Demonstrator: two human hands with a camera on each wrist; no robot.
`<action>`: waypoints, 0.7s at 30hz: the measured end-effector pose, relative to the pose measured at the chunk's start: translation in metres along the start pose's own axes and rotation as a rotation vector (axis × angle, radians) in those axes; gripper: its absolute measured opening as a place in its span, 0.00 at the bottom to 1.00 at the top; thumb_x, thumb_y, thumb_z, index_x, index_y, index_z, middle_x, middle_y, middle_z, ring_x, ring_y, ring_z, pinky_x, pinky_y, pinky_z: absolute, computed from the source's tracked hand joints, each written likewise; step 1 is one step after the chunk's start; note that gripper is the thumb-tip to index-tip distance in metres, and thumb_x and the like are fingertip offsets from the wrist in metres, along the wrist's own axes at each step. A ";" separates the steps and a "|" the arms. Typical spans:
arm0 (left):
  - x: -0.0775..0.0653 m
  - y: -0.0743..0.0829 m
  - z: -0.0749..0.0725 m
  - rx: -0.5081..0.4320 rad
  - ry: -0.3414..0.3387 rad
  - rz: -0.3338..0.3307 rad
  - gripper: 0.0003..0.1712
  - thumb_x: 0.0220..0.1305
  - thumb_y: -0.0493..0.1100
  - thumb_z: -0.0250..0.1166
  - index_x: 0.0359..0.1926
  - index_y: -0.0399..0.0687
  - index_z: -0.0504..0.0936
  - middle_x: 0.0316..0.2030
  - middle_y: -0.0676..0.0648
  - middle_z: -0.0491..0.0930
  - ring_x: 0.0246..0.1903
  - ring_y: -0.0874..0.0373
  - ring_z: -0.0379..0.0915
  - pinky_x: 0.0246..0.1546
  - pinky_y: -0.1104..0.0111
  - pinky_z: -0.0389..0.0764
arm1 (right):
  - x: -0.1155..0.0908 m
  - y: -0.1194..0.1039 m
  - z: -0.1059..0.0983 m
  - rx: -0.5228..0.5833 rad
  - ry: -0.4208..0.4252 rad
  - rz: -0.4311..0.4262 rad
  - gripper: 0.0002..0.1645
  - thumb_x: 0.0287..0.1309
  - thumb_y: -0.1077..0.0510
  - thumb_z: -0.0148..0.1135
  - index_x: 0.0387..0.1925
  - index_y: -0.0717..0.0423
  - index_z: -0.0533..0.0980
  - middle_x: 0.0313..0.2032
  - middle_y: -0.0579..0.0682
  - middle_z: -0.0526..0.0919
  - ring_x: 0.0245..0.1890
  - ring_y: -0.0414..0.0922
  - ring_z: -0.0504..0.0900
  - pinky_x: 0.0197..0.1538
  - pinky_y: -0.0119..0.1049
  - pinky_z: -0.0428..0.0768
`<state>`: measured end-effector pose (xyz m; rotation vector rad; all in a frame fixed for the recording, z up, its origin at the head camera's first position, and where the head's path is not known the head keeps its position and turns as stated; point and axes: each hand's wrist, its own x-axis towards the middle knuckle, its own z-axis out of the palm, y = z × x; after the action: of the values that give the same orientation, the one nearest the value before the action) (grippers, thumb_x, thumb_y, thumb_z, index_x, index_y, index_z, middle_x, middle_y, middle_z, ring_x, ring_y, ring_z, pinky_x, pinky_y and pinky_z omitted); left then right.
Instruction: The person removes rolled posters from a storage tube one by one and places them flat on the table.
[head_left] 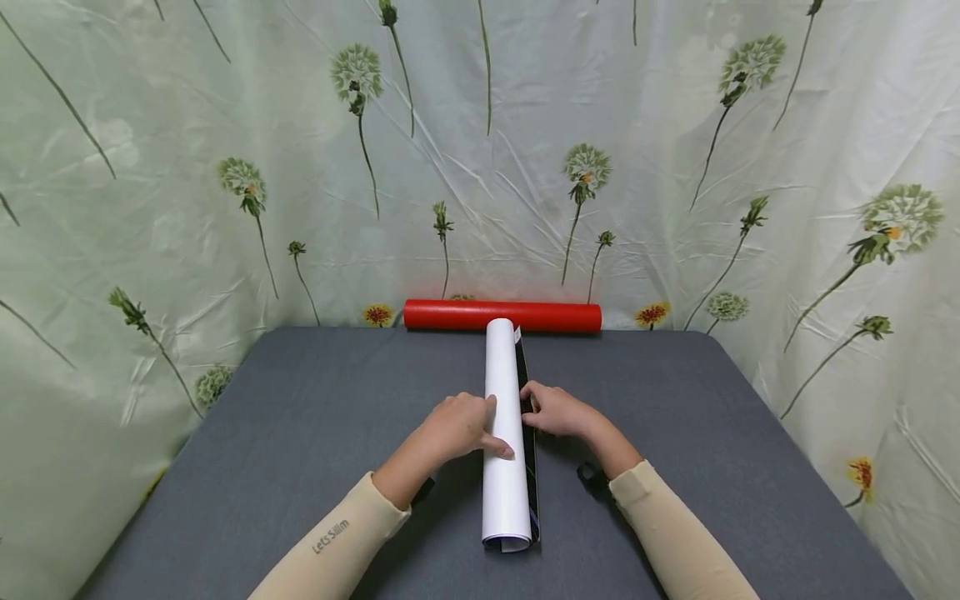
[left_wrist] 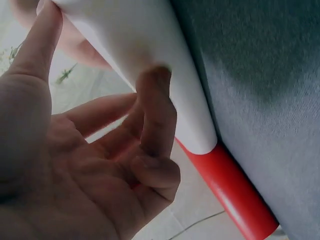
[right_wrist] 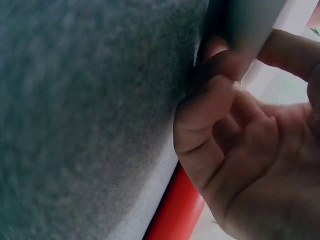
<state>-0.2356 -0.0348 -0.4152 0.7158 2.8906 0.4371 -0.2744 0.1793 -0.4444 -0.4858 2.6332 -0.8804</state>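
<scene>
A rolled poster [head_left: 504,492], white on the outside, lies lengthwise on the grey table. Along its right side shows a dark, glossy strip of the sheet [head_left: 531,492]. My left hand [head_left: 459,425] holds the roll near its middle, thumb across the top and fingers against the left side. In the left wrist view the bent fingers [left_wrist: 157,115] touch the white surface. With its thumb and fingers, my right hand [head_left: 561,410] pinches the dark edge at the roll's right. The fingertips [right_wrist: 220,67] are partly hidden by the sheet in the right wrist view.
A red tube [head_left: 450,314] lies crosswise at the table's back edge, just beyond the roll's far end. Behind it hangs a pale curtain [head_left: 510,183] with printed dandelions. The grey table [head_left: 300,433] extends to both sides of the roll.
</scene>
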 end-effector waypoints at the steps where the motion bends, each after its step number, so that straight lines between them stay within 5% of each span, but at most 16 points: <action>1: -0.001 -0.001 -0.001 0.002 0.005 0.010 0.51 0.47 0.65 0.85 0.67 0.43 0.82 0.42 0.42 0.85 0.34 0.54 0.76 0.34 0.62 0.78 | 0.000 0.000 0.001 -0.019 -0.010 0.000 0.25 0.71 0.63 0.62 0.67 0.63 0.72 0.26 0.48 0.73 0.20 0.41 0.71 0.27 0.33 0.71; 9: -0.001 0.002 -0.005 0.102 -0.021 0.177 0.34 0.61 0.62 0.77 0.68 0.64 0.84 0.73 0.48 0.72 0.53 0.49 0.83 0.53 0.54 0.85 | 0.002 -0.003 0.003 -0.184 -0.019 -0.030 0.32 0.70 0.64 0.61 0.74 0.66 0.71 0.24 0.47 0.75 0.26 0.43 0.72 0.34 0.35 0.72; 16: 0.002 0.006 0.010 0.150 0.101 0.197 0.28 0.61 0.67 0.75 0.56 0.60 0.85 0.64 0.49 0.79 0.40 0.54 0.83 0.40 0.62 0.84 | 0.002 -0.005 0.008 -0.249 0.013 -0.034 0.30 0.69 0.59 0.65 0.70 0.62 0.76 0.35 0.56 0.86 0.32 0.47 0.76 0.40 0.39 0.75; 21: 0.002 0.008 0.019 0.144 0.164 0.214 0.30 0.59 0.68 0.75 0.53 0.57 0.85 0.62 0.43 0.76 0.36 0.53 0.82 0.35 0.65 0.82 | 0.002 -0.005 0.009 -0.245 -0.007 -0.043 0.33 0.69 0.58 0.68 0.72 0.62 0.74 0.26 0.48 0.82 0.25 0.43 0.77 0.37 0.37 0.75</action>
<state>-0.2306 -0.0223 -0.4306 1.0670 3.0349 0.3261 -0.2711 0.1705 -0.4485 -0.6060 2.7472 -0.5672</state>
